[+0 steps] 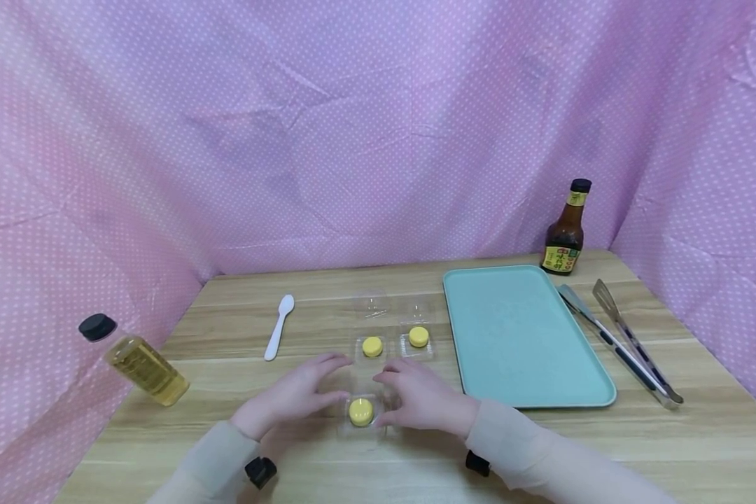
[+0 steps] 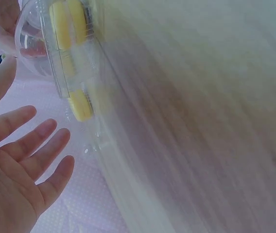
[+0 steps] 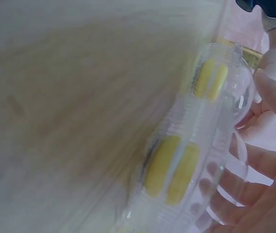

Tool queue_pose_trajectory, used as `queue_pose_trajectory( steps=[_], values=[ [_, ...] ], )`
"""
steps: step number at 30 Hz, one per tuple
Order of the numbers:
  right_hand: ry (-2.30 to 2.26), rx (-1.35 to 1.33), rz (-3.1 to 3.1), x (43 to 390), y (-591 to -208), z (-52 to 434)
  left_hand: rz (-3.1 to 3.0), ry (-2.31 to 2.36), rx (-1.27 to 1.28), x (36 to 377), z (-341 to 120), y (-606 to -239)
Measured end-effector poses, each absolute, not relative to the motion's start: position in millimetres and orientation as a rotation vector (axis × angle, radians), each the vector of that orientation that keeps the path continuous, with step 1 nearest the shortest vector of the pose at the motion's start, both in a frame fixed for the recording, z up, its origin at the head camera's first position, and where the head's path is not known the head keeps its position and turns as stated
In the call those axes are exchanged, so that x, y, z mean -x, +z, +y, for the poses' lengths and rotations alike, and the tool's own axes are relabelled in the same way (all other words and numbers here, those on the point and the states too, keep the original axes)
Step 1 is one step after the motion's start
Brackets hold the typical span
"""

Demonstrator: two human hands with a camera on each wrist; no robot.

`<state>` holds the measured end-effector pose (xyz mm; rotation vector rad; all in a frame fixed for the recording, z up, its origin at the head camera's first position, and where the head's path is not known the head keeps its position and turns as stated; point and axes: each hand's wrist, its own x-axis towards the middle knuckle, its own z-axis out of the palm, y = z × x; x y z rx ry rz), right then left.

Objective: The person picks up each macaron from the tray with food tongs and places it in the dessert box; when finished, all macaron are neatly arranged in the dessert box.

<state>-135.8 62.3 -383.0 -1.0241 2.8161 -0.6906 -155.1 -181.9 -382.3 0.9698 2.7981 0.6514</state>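
Note:
A yellow macaron point(image 1: 361, 412) sits in a clear plastic box nearest the person, between the two hands. Just left of this box, my left hand point(image 1: 296, 395) holds nothing; its fingers are spread and loosely bent in the left wrist view. My right hand point(image 1: 425, 399) is at the box's right side, fingertips right by the clear plastic. Through a domed clear lid point(image 3: 242, 97), part of a hand shows in the right wrist view. Farther back, a second macaron point(image 1: 372, 346) and a third macaron point(image 1: 418, 337) sit in clear boxes with lids folded back.
A teal tray point(image 1: 523, 336) lies to the right, with metal tongs point(image 1: 617, 343) and a slotted turner point(image 1: 630, 329) beyond it. A sauce bottle point(image 1: 564, 231) stands behind. On the left are a white spoon point(image 1: 280, 327) and an oil bottle point(image 1: 145, 367).

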Motion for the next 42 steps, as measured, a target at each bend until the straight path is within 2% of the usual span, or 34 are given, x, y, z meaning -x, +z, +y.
queue_pose_trajectory(
  steps=[14, 23, 36, 42],
  values=[
    [-0.929, 1.105, 2.855, 135.9, -384.2, 93.4, 2.935, 0.833, -0.831, 185.2, -170.6, -381.2],
    [-1.007, 1.055, 2.871, 135.9, -381.2, 113.0, 3.001, 0.880, -0.732, 210.9, -168.1, -375.0],
    [-1.084, 0.835, 2.875, 141.1, -380.0, 134.4, 2.958, 0.830, -0.575, 251.1, -164.8, -370.9],
    [-1.057, 0.868, 2.895, 141.9, -382.6, 138.1, 2.936, 0.772, -0.502, 267.7, -162.5, -372.4]
  ],
)
